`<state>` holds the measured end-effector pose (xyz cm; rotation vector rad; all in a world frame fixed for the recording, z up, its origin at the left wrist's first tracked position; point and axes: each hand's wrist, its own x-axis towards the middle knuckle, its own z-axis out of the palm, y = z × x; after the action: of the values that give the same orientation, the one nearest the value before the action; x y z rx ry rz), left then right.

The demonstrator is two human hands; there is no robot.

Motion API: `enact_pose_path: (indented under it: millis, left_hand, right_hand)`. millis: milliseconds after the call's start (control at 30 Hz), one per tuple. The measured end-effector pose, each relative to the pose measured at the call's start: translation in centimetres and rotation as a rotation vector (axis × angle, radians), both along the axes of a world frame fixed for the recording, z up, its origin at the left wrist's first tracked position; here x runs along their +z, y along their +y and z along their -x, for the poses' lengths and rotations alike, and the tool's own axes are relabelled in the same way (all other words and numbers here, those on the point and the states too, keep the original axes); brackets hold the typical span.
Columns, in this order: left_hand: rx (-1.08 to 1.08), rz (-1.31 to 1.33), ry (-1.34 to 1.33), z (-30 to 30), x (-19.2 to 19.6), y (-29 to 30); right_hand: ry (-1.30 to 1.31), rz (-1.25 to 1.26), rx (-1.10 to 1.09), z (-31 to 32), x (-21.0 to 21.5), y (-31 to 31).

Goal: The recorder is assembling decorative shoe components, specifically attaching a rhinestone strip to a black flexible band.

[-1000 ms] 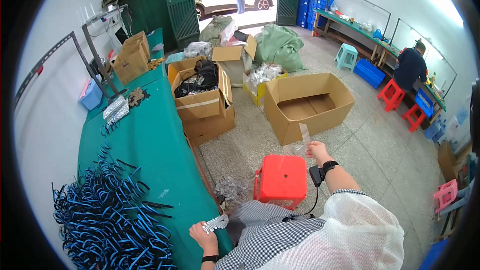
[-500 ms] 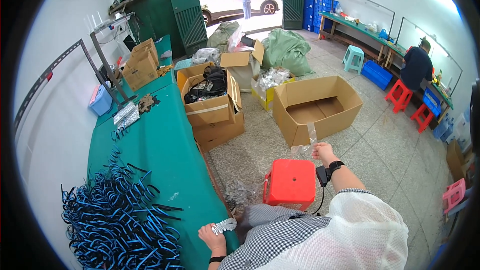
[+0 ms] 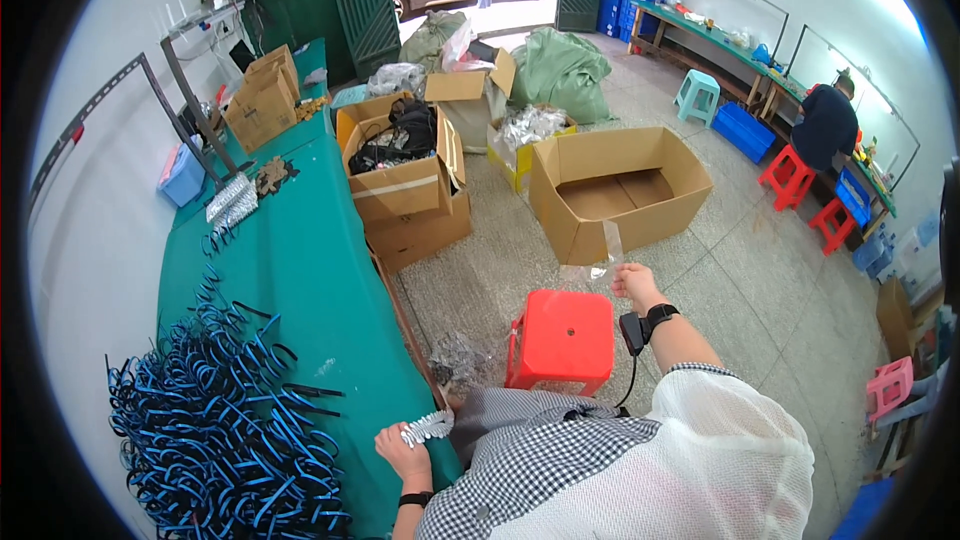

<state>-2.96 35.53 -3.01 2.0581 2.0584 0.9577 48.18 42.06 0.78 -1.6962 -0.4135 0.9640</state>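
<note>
My left hand (image 3: 405,455) rests at the right edge of the green-topped table (image 3: 300,255), its fingers closed round a whitish, ridged looped bundle (image 3: 428,427). What the bundle is made of I cannot make out. On the table to its left lies a big heap of black-and-blue coiled strips (image 3: 230,430). My right hand (image 3: 638,283) is stretched out past the red stool (image 3: 565,330), fingers pinched on a clear plastic strip (image 3: 611,243). That strip hangs bent in front of the large open cardboard box (image 3: 570,230); whether it touches the box I cannot tell.
Silvery packs (image 3: 232,202) and a small carton (image 3: 262,105) sit farther up the table. A carton of black items (image 3: 395,185) stands beside it, with green sacks (image 3: 562,70) behind. Crumpled clear plastic (image 3: 460,355) lies by the stool. A co-worker (image 3: 828,125) sits at the right bench.
The whole view has shifted, so everything appears a little higher and farther left. Both hands keep their holds and have hardly moved relative to the table and stool.
</note>
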Motion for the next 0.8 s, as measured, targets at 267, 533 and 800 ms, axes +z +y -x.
enact_pose_path:
  millis: [267,533,800]
  left_hand:
    - [-0.070,-0.017,0.041,-0.1,1.0,0.7]
    - [0.021,0.049,0.038,-0.2,0.2,0.9]
    - [0.003,0.072,0.050,-0.2,0.2,0.6]
  right_hand:
    - [0.020,-0.105,0.045,-2.0,-1.1,-1.1]
    - [0.050,0.059,-0.062,-1.6,-0.4,-3.6]
    - [0.079,0.104,-0.107,-2.7,-2.3,-7.3]
